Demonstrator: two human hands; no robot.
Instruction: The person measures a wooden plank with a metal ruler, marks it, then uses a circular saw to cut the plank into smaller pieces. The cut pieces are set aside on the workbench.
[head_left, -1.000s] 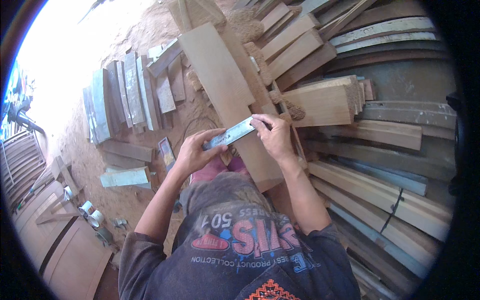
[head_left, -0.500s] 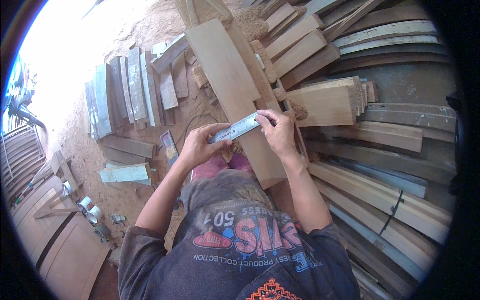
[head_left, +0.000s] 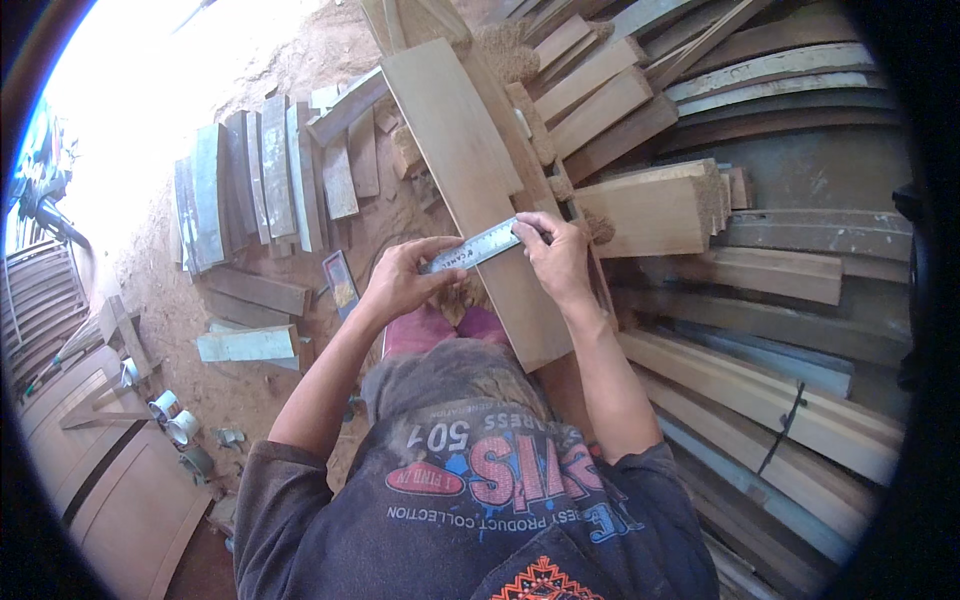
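A short metal ruler [head_left: 490, 243] is held between my two hands, slanting up to the right across a long wooden board [head_left: 445, 130]. The board has a stepped notch in its right edge, just above the ruler. My left hand [head_left: 410, 272] pinches the ruler's left end between thumb and fingers, beside the board's left edge. My right hand [head_left: 556, 255] grips the other end over the board, thumb and fingers closed on it. Whether the ruler touches the wood or hovers above it, I cannot tell.
Stacked planks [head_left: 740, 400] lie along the right, with sawdust-covered blocks [head_left: 650, 215] closer in. Wood offcuts [head_left: 270, 160] line the dusty ground at left. A small tray-like object [head_left: 340, 283] lies near my left arm. White cups [head_left: 172, 415] stand beside brown panels [head_left: 140, 510] at lower left.
The ruler has tilted slightly flatter between my hands, which keep their hold. The board's far end appears a little further right in the picture.
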